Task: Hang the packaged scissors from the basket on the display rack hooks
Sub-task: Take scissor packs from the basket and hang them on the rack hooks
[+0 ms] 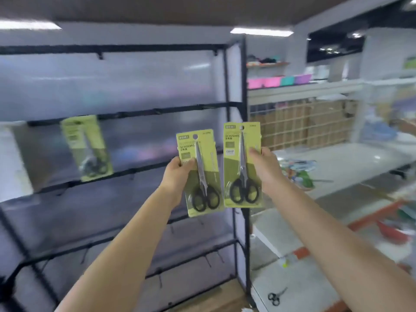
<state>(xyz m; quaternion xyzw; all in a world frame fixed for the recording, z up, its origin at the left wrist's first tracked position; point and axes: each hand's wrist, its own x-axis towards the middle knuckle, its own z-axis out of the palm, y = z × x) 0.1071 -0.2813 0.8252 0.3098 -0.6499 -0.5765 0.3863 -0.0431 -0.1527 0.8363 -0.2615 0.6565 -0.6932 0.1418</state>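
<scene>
While each pack's hang-hole stays clear, I note left hand (pixel 177 174) pinching one scissors pack (pixel 201 174), right hand (pixel 264 170) pinching another pack (pixel 243 165), both upright facing the rack (pixel 243 86).

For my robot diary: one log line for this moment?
left hand: holds scissors pack | right hand: holds second pack | rack: one pack hung

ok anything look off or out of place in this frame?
One thing: a loose, unpackaged pair of scissors lies low down to the right of the display rack, not hung up. The already hung pack tilts slightly, though the blur may exaggerate it. The packs in the left hand and right hand look intact.
</scene>
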